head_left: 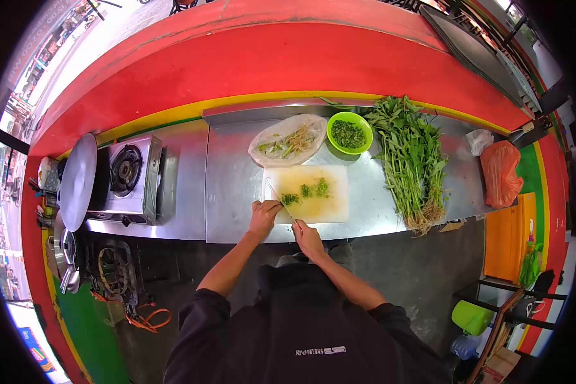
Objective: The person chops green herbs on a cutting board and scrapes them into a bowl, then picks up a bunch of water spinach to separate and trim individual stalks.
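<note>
Through the head view, my left hand (264,214) rests at the near-left corner of the cutting board (336,206). Its fingers are curled together, pressing a small clump of herbs (290,199) so it stays put under the blade. My right hand (308,238) is closed around the handle of the knife (280,200), which slants across the board to that clump. Cut piles (315,189) lie mid-board, clear of the edge. The green bowl (331,131) of chopped greens stands just beyond the board, within easy reach. The uncut bundle (413,160) lies to the right on the desk (233,185).
</note>
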Demonstrator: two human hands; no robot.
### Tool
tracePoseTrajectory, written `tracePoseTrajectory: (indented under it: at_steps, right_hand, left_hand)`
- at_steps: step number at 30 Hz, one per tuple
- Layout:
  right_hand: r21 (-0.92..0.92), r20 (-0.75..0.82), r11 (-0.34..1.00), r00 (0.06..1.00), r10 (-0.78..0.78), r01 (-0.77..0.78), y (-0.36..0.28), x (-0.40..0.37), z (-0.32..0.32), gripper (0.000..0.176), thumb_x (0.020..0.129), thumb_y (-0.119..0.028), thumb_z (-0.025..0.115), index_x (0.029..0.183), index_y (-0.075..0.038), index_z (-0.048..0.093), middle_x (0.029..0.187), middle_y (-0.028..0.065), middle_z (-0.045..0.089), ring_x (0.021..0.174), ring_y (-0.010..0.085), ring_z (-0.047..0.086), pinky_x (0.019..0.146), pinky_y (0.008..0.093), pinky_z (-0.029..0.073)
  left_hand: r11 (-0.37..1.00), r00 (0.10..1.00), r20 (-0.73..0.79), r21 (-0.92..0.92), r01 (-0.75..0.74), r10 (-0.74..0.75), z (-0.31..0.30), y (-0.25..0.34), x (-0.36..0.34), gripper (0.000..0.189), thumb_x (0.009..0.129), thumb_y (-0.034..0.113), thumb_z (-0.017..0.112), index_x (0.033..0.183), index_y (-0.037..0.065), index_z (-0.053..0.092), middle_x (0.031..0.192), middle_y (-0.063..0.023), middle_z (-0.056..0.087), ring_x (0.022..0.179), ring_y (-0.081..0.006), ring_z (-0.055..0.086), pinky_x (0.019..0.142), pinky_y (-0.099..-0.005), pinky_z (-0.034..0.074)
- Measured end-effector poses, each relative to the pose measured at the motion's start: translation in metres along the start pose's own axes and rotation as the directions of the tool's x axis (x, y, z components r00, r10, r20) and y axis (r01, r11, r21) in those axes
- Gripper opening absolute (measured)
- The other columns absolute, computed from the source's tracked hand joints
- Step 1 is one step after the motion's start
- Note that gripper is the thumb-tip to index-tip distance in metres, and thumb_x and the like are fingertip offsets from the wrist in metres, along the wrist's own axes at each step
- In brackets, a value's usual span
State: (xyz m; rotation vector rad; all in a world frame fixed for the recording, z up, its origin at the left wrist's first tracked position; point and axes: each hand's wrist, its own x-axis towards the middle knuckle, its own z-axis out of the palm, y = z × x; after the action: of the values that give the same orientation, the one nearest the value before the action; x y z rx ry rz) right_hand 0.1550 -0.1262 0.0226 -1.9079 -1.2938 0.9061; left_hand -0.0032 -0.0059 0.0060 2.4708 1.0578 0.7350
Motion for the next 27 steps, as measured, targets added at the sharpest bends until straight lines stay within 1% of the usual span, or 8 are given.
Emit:
tracePoseTrajectory:
  at_steps: [3,6,9,11,12,17,21,27]
  right_hand:
    - [-0.04,0.039,0.999,0.999,0.021,-0.02,-0.002,0.007,-0.003,0.029,0.099,-0.031,0.052,0.116,-0.009,0.063,0.077,0.027,0.065,0.074,0.047,0.064,0.065,0.0531,0.049]
    - [-0.103,0.017,0.994,0.999,-0.043,0.044,-0.005,0.014,-0.002,0.028,0.098,-0.03,0.054,0.114,-0.009,0.063,0.077,0.0267,0.065,0.074,0.0469,0.064,0.065,0.0539,0.049]
    - [-0.123,0.021,0.992,0.999,-0.031,0.033,-0.008,0.014,-0.001,0.027,0.098,-0.03,0.054,0.111,-0.008,0.063,0.078,0.0264,0.065,0.075,0.0473,0.063,0.065,0.0544,0.049]
    - [-0.054,-0.059,0.998,0.998,-0.035,0.032,-0.002,0.012,-0.004,0.029,0.098,-0.031,0.053,0.112,-0.007,0.063,0.079,0.0259,0.065,0.076,0.0479,0.063,0.065,0.0545,0.049]
    - [-0.071,-0.018,0.997,0.999,0.029,-0.03,0.0,0.011,-0.008,0.03,0.099,-0.031,0.052,0.113,-0.007,0.063,0.082,0.0261,0.066,0.078,0.0478,0.063,0.067,0.054,0.05]
    - [-0.012,-0.073,1.0,0.997,0.005,-0.006,0.003,0.01,-0.014,0.032,0.1,-0.035,0.052,0.112,-0.008,0.063,0.085,0.0263,0.067,0.082,0.0479,0.065,0.07,0.054,0.051]
    - [0.001,-0.06,0.995,0.994,0.095,-0.095,0.0,0.005,-0.021,0.032,0.101,-0.033,0.05,0.114,-0.007,0.065,0.081,0.0257,0.067,0.078,0.0443,0.066,0.069,0.0475,0.052]
    - [0.077,-0.031,0.997,0.999,0.026,-0.024,0.008,-0.009,-0.022,0.033,0.1,-0.031,0.051,0.114,-0.003,0.064,0.076,0.0228,0.066,0.071,0.0387,0.068,0.066,0.0447,0.051]
  left_hand:
    - [1.0,1.0,0.025,0.014,-0.009,0.009,-0.004,0.002,0.001,0.021,0.083,0.006,0.061,0.1,0.012,0.071,0.105,0.0019,0.069,0.102,-0.0148,0.062,0.087,-0.0382,0.037]
    - [0.999,0.999,0.009,0.038,-0.035,0.035,0.0,0.001,0.0,0.022,0.083,0.005,0.061,0.101,0.01,0.071,0.106,-0.0002,0.068,0.103,-0.016,0.062,0.088,-0.0386,0.038]
    - [0.999,0.999,-0.013,-0.024,-0.032,0.031,0.002,-0.002,0.0,0.022,0.083,0.004,0.06,0.101,0.008,0.071,0.107,-0.0023,0.068,0.103,-0.0183,0.062,0.089,-0.0389,0.04]
    - [0.999,0.999,-0.037,-0.041,-0.018,0.017,0.002,-0.001,0.0,0.023,0.083,0.003,0.059,0.102,0.007,0.071,0.108,-0.0034,0.067,0.102,-0.0206,0.061,0.09,-0.0389,0.042]
    - [0.999,1.0,-0.008,-0.049,0.001,-0.001,0.003,-0.001,-0.001,0.023,0.083,0.003,0.059,0.103,0.007,0.07,0.107,-0.0035,0.067,0.102,-0.0217,0.061,0.091,-0.039,0.042]
    - [0.999,1.0,-0.016,-0.045,0.003,-0.004,0.009,-0.002,0.005,0.026,0.081,0.002,0.059,0.104,0.007,0.069,0.105,-0.0037,0.068,0.1,-0.0221,0.061,0.092,-0.0385,0.042]
    - [0.998,0.998,-0.001,-0.03,-0.056,0.056,0.013,0.0,0.01,0.027,0.08,0.002,0.059,0.105,0.008,0.068,0.105,-0.0033,0.069,0.101,-0.0213,0.062,0.092,-0.0386,0.042]
    - [0.996,0.996,-0.005,0.009,-0.086,0.086,0.011,0.003,0.01,0.024,0.082,0.005,0.06,0.103,0.01,0.069,0.109,-0.0002,0.069,0.102,-0.0163,0.062,0.091,-0.0393,0.039]
